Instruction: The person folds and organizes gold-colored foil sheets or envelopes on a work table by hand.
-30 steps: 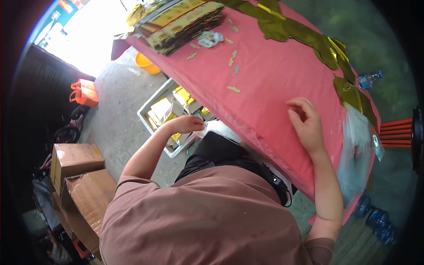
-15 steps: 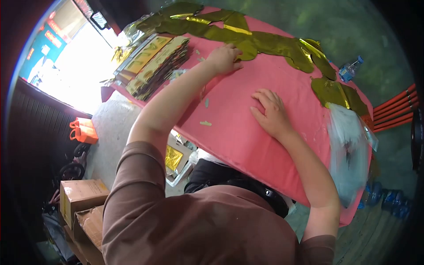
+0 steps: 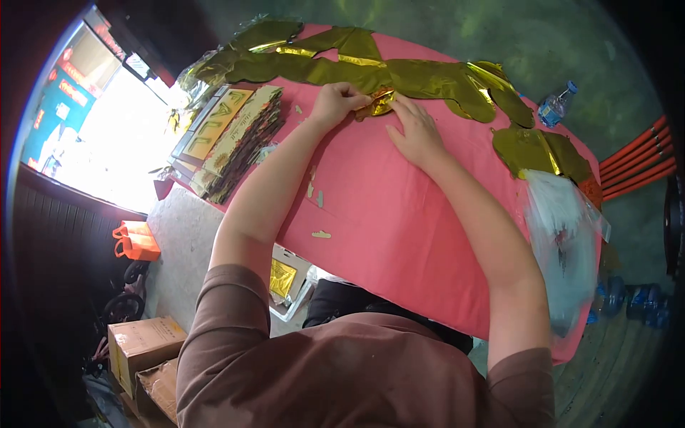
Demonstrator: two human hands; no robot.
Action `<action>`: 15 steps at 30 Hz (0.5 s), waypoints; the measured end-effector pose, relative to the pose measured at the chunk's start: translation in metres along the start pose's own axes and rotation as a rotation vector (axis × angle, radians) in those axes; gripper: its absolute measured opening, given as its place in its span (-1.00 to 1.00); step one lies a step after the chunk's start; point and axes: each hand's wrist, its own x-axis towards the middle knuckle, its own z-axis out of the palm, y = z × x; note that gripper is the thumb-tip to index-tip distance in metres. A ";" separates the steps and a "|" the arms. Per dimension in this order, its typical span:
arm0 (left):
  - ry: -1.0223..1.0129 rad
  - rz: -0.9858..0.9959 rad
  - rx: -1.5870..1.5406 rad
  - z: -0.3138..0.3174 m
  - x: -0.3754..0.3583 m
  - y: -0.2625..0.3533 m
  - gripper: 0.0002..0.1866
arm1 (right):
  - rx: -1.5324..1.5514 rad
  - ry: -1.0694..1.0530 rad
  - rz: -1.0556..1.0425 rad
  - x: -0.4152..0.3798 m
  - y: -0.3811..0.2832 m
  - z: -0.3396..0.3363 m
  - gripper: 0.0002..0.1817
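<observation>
A long flat gold foil piece (image 3: pixel 421 77) lies along the far side of the pink table (image 3: pixel 371 192). My left hand (image 3: pixel 337 105) pinches the edge of its crumpled, shiny near part. Against the right side of that same part rests my right hand (image 3: pixel 416 128), its thumb apart from the fingers, holding nothing that I can see. Left of my left hand is a stack of printed cards (image 3: pixel 235 135). Small pale strips (image 3: pixel 321 234) lie on the cloth nearer my body.
At the right are another gold foil piece (image 3: pixel 542 153), a clear plastic bag (image 3: pixel 564 242) and a bottle (image 3: pixel 556 107). Red poles (image 3: pixel 637 160) stand beyond the table. Cardboard boxes (image 3: pixel 146 339) and an orange bag (image 3: pixel 135 241) are on the floor at left.
My right hand has moved up and left to the foil. My left hand has closed on the foil's near part, which is now folded up and crumpled.
</observation>
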 end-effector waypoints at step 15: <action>0.723 0.298 -0.039 -0.079 0.071 0.064 -0.74 | -0.204 -0.278 0.085 0.023 -0.012 0.035 -0.44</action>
